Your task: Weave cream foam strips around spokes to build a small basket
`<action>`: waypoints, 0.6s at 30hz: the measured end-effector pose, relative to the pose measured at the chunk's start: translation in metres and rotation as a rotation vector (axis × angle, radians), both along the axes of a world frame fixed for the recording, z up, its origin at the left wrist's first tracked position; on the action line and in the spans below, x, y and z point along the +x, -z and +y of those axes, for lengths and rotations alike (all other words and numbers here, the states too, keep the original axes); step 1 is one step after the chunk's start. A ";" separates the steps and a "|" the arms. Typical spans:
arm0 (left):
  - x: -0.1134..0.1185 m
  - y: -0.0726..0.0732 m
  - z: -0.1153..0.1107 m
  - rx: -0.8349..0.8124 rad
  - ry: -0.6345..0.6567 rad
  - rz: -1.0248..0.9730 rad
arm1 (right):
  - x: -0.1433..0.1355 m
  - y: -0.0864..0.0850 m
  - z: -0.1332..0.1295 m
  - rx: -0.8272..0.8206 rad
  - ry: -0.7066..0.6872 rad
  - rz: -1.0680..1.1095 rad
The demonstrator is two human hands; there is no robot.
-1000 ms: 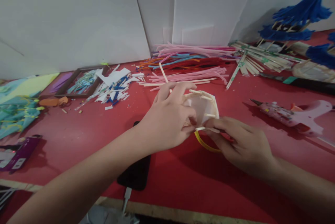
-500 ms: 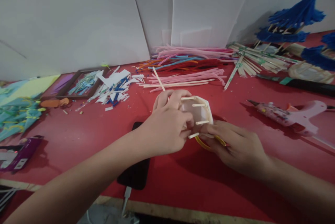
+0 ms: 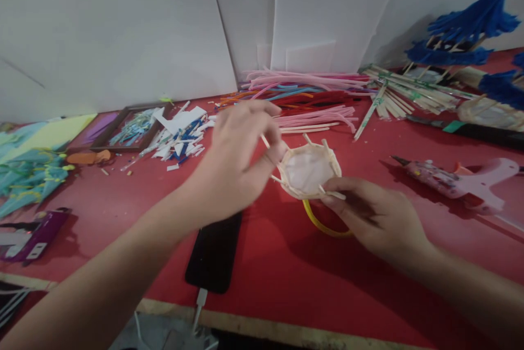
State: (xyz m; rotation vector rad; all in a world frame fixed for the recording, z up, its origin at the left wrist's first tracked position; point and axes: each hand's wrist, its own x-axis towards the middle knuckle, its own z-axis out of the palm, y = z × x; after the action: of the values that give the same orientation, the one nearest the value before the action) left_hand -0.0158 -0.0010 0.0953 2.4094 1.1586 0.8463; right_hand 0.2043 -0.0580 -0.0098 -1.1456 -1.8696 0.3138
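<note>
My right hand (image 3: 372, 213) pinches the near right rim of a small round base (image 3: 309, 170) with a whitish translucent floor. Short wooden pegs stand up around its pale rim. My left hand (image 3: 245, 159) is curled at the base's left side, slightly blurred. A thin wooden stick (image 3: 265, 141) shows in the gap between its thumb and fingers; the rest of the stick is hidden. Below the base and beside my right fingers, a yellow ring-shaped thing (image 3: 321, 224) is partly covered by the hand.
A black phone (image 3: 215, 257) on a white cable lies under my left forearm. To the right is a pink glue gun (image 3: 458, 183). Pipe cleaners (image 3: 307, 79), bundled sticks (image 3: 409, 93) and white scraps (image 3: 184, 126) line the back. Blue-roofed models (image 3: 470, 28) stand far right.
My left hand has drawn back from inside the base, up and to the left. The base has tipped so its floor faces me more, still in my right hand.
</note>
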 end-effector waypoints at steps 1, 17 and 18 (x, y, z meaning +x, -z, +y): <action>-0.005 -0.004 0.005 0.011 -0.048 -0.095 | 0.000 0.001 0.000 -0.032 0.007 0.039; -0.046 0.055 0.008 -0.274 -0.273 -0.032 | 0.000 0.010 0.004 -0.047 0.064 0.256; -0.032 0.058 -0.005 -0.467 -0.218 -0.119 | 0.000 0.010 0.004 -0.031 0.066 0.251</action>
State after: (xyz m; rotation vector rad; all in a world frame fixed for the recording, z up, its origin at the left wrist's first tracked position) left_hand -0.0477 -0.0060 0.0376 1.8587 1.4069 0.6764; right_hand 0.2044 -0.0541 -0.0200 -1.1310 -1.6096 0.4294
